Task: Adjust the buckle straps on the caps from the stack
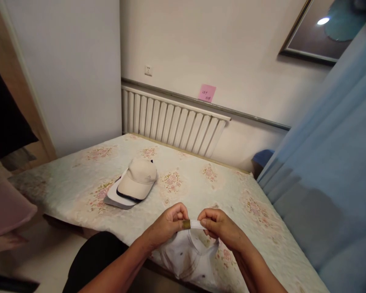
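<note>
A white cap (186, 256) lies on the flowered mattress (232, 191) right in front of me, its back facing up. My left hand (167, 224) pinches the brass buckle end of the cap's white strap (195, 224). My right hand (221, 228) pinches the other end of that strap. Both hands are closed and held close together just above the cap. Further back on the left, a beige cap (138, 178) sits on top of a stack of other caps, whose white and grey brims stick out beneath it.
A white radiator (171, 122) runs along the back wall, with a pink sticky note (206, 93) above it and a wall socket (148, 70) to the left. A blue curtain (332, 162) hangs at the right. A wooden door frame (24, 93) stands at the left.
</note>
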A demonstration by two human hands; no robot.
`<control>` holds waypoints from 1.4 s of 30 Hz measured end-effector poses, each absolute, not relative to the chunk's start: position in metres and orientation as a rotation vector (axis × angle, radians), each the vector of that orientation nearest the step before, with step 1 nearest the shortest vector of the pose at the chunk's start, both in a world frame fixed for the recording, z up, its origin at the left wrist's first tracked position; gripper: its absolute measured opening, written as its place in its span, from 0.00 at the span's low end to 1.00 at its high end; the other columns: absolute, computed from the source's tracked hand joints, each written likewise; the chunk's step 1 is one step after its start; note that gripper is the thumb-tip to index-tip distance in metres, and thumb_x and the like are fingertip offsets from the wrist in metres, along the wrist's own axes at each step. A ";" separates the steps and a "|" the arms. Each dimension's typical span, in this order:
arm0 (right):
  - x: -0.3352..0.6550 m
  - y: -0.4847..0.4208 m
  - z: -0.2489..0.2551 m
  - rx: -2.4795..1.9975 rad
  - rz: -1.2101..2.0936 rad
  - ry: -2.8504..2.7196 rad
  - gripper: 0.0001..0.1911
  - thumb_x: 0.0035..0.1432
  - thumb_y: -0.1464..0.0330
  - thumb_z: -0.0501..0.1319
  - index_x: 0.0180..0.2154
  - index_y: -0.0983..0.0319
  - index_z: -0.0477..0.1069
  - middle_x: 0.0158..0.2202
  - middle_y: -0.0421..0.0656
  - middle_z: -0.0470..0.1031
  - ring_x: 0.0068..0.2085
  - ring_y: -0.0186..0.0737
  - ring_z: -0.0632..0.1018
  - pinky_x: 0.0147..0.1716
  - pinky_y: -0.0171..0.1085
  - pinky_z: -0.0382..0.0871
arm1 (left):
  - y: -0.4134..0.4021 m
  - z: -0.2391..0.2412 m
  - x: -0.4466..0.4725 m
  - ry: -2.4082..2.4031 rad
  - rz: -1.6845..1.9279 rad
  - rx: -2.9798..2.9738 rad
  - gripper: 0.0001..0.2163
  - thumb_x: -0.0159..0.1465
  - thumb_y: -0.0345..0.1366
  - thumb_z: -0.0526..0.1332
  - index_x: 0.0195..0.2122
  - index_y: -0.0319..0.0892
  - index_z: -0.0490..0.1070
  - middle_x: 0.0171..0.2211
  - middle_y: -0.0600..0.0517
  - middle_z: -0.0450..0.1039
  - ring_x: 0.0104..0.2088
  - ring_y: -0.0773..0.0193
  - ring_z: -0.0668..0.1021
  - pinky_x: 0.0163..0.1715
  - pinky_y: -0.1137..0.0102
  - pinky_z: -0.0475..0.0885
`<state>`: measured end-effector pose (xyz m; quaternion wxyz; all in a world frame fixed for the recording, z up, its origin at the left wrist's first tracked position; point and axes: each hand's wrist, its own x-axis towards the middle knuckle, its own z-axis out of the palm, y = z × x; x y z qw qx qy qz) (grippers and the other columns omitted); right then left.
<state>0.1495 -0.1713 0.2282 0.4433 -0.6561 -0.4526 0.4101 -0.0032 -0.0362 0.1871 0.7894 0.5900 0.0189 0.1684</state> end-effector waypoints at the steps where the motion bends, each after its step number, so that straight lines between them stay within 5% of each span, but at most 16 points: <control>1: 0.149 -0.171 0.228 -1.620 1.025 -1.117 0.10 0.53 0.61 0.61 0.29 0.62 0.71 0.18 0.35 0.65 0.18 0.27 0.58 0.18 0.32 0.46 | -0.036 0.187 -0.003 0.040 0.362 1.268 0.12 0.57 0.37 0.65 0.32 0.40 0.62 0.24 0.58 0.64 0.23 0.75 0.62 0.23 0.76 0.52; 42: 0.130 -0.173 0.222 -1.639 0.837 -1.019 0.05 0.50 0.67 0.61 0.29 0.62 0.70 0.18 0.34 0.67 0.17 0.26 0.61 0.17 0.30 0.52 | -0.043 0.186 -0.002 0.105 0.280 1.292 0.09 0.55 0.35 0.65 0.31 0.39 0.65 0.22 0.59 0.64 0.21 0.76 0.60 0.22 0.76 0.50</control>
